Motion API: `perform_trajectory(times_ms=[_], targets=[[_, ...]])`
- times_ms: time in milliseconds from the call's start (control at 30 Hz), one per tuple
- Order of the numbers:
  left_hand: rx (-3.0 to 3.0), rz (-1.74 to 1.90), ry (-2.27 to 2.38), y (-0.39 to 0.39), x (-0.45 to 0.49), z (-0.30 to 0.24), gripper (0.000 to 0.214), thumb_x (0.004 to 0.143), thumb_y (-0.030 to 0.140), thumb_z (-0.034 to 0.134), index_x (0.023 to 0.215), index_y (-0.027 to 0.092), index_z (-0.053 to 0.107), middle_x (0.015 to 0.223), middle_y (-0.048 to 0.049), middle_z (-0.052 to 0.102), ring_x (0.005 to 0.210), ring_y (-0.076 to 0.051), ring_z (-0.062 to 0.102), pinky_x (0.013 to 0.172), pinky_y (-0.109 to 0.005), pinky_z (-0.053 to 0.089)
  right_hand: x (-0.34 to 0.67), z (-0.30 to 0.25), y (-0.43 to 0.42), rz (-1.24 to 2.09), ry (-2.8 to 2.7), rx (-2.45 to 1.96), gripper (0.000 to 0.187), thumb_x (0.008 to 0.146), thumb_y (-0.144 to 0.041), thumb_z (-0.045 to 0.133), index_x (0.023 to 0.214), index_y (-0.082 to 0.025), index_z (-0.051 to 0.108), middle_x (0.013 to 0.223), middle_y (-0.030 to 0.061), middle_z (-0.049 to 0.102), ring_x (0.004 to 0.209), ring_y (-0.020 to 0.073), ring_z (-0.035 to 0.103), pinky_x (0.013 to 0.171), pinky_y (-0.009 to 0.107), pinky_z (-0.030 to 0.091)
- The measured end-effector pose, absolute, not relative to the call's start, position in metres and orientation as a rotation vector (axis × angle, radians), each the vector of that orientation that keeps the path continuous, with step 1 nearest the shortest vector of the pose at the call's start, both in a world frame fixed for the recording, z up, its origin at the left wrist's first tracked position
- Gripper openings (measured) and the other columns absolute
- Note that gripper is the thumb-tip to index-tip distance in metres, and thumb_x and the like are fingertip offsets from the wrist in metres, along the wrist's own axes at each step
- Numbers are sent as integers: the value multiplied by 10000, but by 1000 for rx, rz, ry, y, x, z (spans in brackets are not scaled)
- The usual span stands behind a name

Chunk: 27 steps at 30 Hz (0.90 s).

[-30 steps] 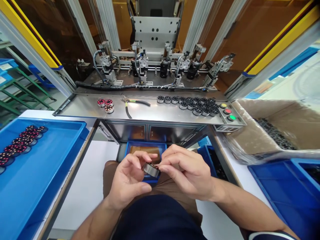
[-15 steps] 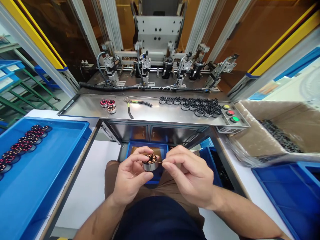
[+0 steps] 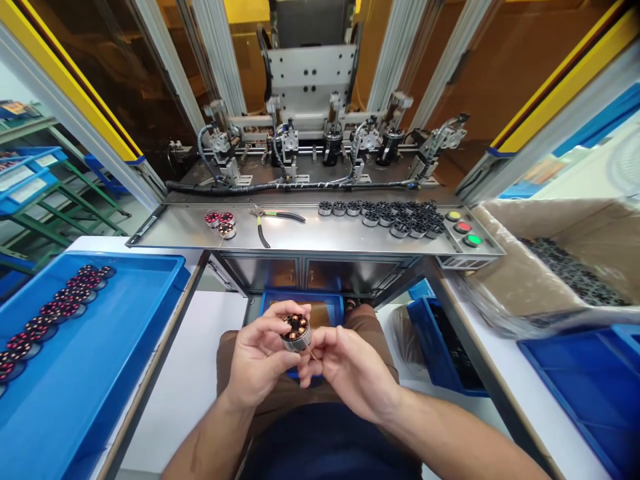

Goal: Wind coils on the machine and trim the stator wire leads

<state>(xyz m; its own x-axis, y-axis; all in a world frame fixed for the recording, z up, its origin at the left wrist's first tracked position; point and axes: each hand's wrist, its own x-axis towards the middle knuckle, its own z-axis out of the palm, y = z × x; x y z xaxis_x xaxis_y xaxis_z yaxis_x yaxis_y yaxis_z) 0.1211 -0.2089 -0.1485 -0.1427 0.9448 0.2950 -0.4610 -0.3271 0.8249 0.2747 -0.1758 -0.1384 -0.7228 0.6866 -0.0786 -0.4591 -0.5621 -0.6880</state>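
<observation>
My left hand (image 3: 260,360) grips a motor stator (image 3: 297,341) with copper windings and a silvery rim, thumb in front and fingers behind. The stator is tilted above my lap. From its lower right side a thin copper wire (image 3: 313,355) comes out. My right hand (image 3: 353,373) is turned partly palm up close beside the stator, its curled fingers at the wire; the exact grip on the wire is partly hidden. On the metal ledge lie pliers (image 3: 273,217) with green and black handles, spread apart. To their left sit several wound stators (image 3: 227,230), some with red tops.
Black unwound cores (image 3: 400,217) crowd the ledge's right half beside yellow, red and green buttons (image 3: 472,241). A blue tray (image 3: 135,320) with rows of stators is left; a carton (image 3: 500,227) of dark parts is right. Machine fixtures (image 3: 290,150) stand behind the ledge.
My right hand has dropped and moved left toward the stator, turning palm up. The wire, earlier pulled out sideways, now points downward. The stator has tilted in my left hand.
</observation>
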Motion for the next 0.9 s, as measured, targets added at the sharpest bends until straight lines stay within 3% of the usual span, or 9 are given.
perform_trajectory(times_ms=[100,200,300,367,400,500,600,767,900], targets=[[1101,1671,707,-210,121,-150,300,731,161,849,973,321,770,1144,-43,725,1232,-255,644,1041,-428,523,276,-139,-175,2342,-854,-342,484,851,-607,677,914,-133,749,856,79,694,775,152,641,776,293,530],[1201,1591,672,-211,119,-152,326,756,167,829,1025,339,763,1159,-56,737,1290,-267,603,1109,-481,455,276,-140,-175,2377,-871,-307,424,811,-554,749,930,-147,745,872,73,688,792,147,613,775,279,512],[1283,1549,765,-212,108,-153,799,595,318,941,1328,342,623,1430,-125,595,1430,-331,447,1177,-517,354,280,-142,-173,2277,-974,-390,457,751,-527,813,978,-142,715,865,71,687,778,161,633,762,301,529],[1319,1567,985,-214,97,-152,1063,455,364,987,1419,316,543,1568,-141,432,1480,-349,352,1189,-460,338,286,-141,-169,1994,-1192,-455,437,737,-446,846,1027,-160,686,885,65,691,781,168,652,739,304,550],[1345,1573,1099,-216,93,-150,1027,455,369,986,1393,302,574,1558,-133,438,1463,-340,372,1164,-412,372,289,-141,-166,1757,-1343,-474,405,741,-372,852,1048,-174,675,905,65,693,802,173,658,740,307,559],[1454,1468,1269,-224,92,-142,651,622,388,915,1228,259,711,1297,-111,645,1219,-279,577,966,-297,499,296,-138,-159,972,-1748,-439,397,762,-140,796,1126,-186,647,981,98,695,898,204,669,770,332,580],[1486,1322,1259,-229,104,-134,541,700,353,873,1214,286,719,1096,-66,728,943,-215,655,823,-272,539,298,-135,-157,629,-1920,-387,447,788,-65,708,1208,-178,606,999,126,697,901,226,685,761,365,600],[1428,1308,1160,-225,118,-132,450,734,303,854,1170,297,742,989,-43,755,843,-189,677,777,-266,558,302,-136,-161,635,-1914,-400,496,788,-62,678,1249,-208,566,1006,113,692,914,240,679,784,402,593],[1499,1400,1171,-224,117,-137,474,717,196,863,1163,297,739,1038,-52,760,951,-213,685,821,-275,552,310,-133,-157,1132,-1819,-451,380,803,-266,762,1142,-185,613,974,94,642,893,222,626,768,373,554]])
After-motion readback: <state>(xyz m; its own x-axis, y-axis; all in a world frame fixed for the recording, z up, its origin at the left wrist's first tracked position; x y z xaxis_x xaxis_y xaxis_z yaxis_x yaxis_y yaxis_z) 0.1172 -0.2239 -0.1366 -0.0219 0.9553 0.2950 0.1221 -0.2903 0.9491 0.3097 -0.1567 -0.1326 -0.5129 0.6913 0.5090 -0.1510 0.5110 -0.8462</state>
